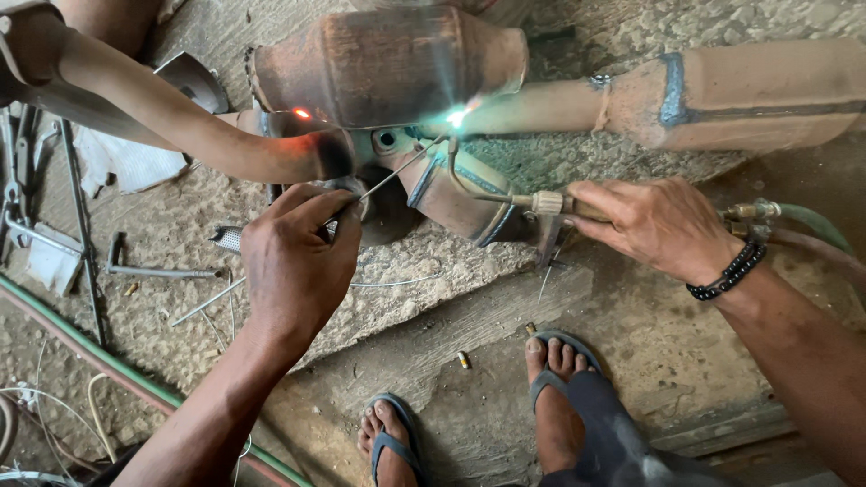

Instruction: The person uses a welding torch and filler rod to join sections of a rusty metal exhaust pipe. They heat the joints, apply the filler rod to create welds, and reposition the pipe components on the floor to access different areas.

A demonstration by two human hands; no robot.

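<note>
The left hand (pixel 298 261) pinches a thin, springy filler rod (pixel 397 171), best gripped well back from its hot tip; the right hand (pixel 654 225) is closed around the rigid brass welding torch (pixel 541 203), its flame at the exhaust pipe joint (pixel 456 117). The rusty catalytic converter (pixel 388 63) looks heavy; hoses (pixel 803 221), scrap rods (pixel 153 269) and sandalled feet crowd the concrete floor (pixel 451 298).

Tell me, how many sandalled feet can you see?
2: the left foot at bottom centre and the right foot just right of it, both on the concrete floor. None seem hidden.
</note>
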